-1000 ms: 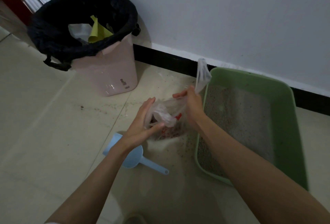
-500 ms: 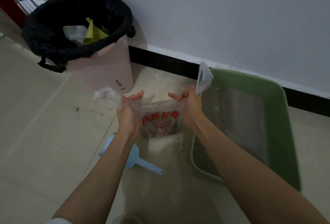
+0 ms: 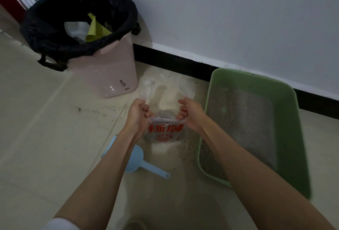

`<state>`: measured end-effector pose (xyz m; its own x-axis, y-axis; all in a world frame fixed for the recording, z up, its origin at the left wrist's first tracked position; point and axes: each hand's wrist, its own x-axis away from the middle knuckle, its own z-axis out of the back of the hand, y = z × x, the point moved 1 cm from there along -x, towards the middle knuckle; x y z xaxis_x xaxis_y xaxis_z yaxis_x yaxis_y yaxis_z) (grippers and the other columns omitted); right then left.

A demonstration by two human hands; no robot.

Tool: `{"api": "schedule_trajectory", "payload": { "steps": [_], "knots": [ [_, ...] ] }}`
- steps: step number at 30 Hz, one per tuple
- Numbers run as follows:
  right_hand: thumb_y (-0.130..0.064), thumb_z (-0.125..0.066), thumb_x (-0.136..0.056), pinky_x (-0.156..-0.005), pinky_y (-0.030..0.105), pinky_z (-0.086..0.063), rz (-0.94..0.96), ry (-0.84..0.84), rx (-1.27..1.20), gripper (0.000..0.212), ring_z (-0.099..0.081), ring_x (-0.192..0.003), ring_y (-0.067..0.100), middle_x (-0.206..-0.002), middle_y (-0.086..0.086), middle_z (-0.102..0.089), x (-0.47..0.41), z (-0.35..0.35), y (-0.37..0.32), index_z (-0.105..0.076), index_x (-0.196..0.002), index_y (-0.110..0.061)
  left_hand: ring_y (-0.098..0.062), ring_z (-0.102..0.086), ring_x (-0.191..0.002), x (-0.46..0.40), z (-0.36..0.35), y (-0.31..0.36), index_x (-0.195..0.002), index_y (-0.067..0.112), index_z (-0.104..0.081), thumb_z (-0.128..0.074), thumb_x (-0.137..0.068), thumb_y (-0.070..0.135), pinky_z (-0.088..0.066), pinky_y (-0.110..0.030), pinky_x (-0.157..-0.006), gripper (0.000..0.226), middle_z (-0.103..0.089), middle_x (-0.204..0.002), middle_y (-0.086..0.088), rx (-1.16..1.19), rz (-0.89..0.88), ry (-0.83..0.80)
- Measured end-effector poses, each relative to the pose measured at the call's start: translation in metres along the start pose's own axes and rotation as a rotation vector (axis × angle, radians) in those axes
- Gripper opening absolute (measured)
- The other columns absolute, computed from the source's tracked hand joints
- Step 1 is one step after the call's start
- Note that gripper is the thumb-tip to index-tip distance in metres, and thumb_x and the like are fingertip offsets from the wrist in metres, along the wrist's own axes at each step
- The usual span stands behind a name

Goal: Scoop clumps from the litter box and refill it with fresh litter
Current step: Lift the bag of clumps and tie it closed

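Nearest the camera, on the pale tiled floor (image 3: 36, 138): two bare forearms reaching forward, a white sleeve edge at the lower left. Under the left forearm, flat on the tiles, a light blue scoop (image 3: 135, 158), bowl partly hidden by the arm, handle pointing toward the lower right.

Just beyond, left hand (image 3: 138, 115) clenched around one side of the mouth of a clear plastic bag (image 3: 165, 132); right hand (image 3: 190, 113) clenched around the other side, fingers curled tight, knuckles facing each other, bag rim stretched between them. Bag hanging low between the fists, red printed characters across the front, greyish grainy contents at the bottom. More thin clear film billowing past the fists toward the wall. Whether the bag bottom touches the floor: cannot tell.

Dark scattered grains (image 3: 185, 149) on the tiles around and below the bag.

Right of the hands, a green litter box (image 3: 286, 138) against the black baseboard (image 3: 174, 63), holding a layer of grey litter (image 3: 238, 127), its near left edge just beside the bag.

Farther left, near the wall, a pink bin (image 3: 110, 72) lined with a black bag (image 3: 55, 35), a yellow-green scrap (image 3: 95, 30) and pale rubbish inside.
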<state>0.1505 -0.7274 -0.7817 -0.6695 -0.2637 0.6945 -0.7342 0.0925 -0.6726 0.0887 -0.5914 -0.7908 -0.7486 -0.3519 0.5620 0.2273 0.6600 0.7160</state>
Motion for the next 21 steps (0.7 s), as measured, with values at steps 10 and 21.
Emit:
{"api": "schedule_trajectory", "payload": {
  "steps": [10,21],
  "knots": [
    [-0.021,-0.028,-0.103,-0.035,0.019,-0.022,0.032,0.032,0.179,0.028,-0.021,-0.033,0.006,-0.053,-0.004,-0.02,-0.007,0.007,0.008,-0.046,-0.086,-0.009,-0.004,-0.041,-0.05,0.001,0.01,-0.008,-0.094,0.001,-0.062,-0.04,-0.099,0.016,-0.041,-0.015,-0.059,0.028,-0.048,-0.062,-0.001,-0.636,-0.295,-0.004],
    [-0.041,-0.013,-0.102,-0.038,0.023,-0.023,0.07,0.02,0.53,0.051,-0.024,-0.04,0.011,-0.051,-0.003,-0.024,-0.008,0.0,0.014,-0.048,-0.118,-0.006,-0.005,-0.036,-0.055,-0.001,0.01,-0.006,-0.129,-0.01,-0.044,-0.037,-0.098,0.002,-0.04,-0.018,-0.061,0.034,-0.051,-0.083,-0.002,-0.15,-0.152,-0.061]
  ]
}}
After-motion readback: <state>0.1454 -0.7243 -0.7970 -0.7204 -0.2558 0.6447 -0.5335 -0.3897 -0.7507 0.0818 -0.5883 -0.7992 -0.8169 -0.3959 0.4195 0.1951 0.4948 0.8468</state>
